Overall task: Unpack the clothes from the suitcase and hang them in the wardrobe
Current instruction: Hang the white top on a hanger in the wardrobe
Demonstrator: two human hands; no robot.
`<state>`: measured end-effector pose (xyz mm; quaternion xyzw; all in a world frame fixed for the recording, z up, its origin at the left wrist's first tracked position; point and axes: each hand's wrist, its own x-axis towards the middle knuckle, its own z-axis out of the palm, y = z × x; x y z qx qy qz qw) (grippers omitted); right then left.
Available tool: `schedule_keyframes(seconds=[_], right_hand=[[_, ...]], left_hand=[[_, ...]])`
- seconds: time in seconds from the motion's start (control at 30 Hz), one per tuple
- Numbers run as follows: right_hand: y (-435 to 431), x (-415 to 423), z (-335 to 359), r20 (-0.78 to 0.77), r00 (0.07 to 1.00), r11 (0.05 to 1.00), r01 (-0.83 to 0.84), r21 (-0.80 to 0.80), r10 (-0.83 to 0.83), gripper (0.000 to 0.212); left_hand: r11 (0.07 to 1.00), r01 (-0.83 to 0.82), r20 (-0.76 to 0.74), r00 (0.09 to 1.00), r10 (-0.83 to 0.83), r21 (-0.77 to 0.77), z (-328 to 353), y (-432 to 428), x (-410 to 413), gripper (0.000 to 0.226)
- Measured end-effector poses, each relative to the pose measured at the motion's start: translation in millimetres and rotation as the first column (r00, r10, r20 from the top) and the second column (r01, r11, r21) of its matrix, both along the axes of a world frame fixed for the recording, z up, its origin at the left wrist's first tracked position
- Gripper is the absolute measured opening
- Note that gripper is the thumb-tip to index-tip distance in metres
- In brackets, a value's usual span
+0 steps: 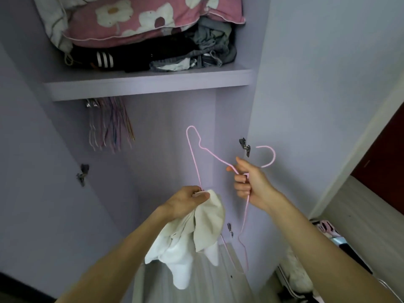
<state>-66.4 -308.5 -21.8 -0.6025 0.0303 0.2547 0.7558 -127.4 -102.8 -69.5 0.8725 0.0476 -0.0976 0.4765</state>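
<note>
In the wardrobe [157, 127] we see a lilac shelf [153, 84] bearing a heap of clothes [166, 52]: a black piece with white stripes [105, 59] at the left, grey ones [215, 39] at the right. A pink flowered pillow [142, 20] lies on the heap.

No words, numbers or labels can be read anywhere. The nearest thing to a brand mark is three white stripes on the folded black garment [105, 59] on the lilac wardrobe shelf [148, 84].
</note>
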Motion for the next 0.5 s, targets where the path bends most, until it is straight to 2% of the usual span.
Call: schedule_keyframes(seconds=[0.07,0.13,0.2,0.27,0.4,0.47,0.5], right_hand=[[-2.7,6.0,-3.1,0.056,0.994,0.988,0.101,-0.114,-0.096,0.034],[-3.1,7.8,-10.1,0.127,0.975,0.958,0.207,-0.199,-0.184,0.027],[-2.4,4.5,-23.7,0.159,0.968,0.940,0.231,-0.250,-0.195,0.028],[0.6,-7.5,-35.8,0.147,0.981,0.946,0.161,-0.281,-0.124,0.039],[15.2,-34.5,-41.9,0.093,0.989,0.985,-0.104,-0.136,0.118,0.040],[23.4,-39.0,-40.1,0.120,0.968,0.975,-0.212,-0.073,0.219,0.033],[26.9,-38.6,-39.0,0.147,0.960,0.970,-0.225,-0.091,0.237,0.045]], left_hand=[[0.998,-0.055,-0.009,0.998,0.055,0.031,-0.2,-1.6,5.1,0.038],[0.974,-0.226,-0.010,0.974,0.226,-0.025,2.8,2.1,10.2,0.045],[0.851,-0.496,-0.057,0.867,0.494,-0.173,7.6,4.6,17.3,0.045],[0.682,-0.674,-0.154,0.734,0.661,-0.285,17.8,0.2,21.8,0.046],[0.407,-0.783,-0.294,0.574,0.764,-0.470,34.6,-11.4,32.3,0.054],[0.320,-0.781,-0.334,0.545,0.769,-0.536,38.5,-16.6,37.9,0.047],[0.321,-0.770,-0.334,0.557,0.761,-0.551,40.6,-21.0,38.7,0.043]])
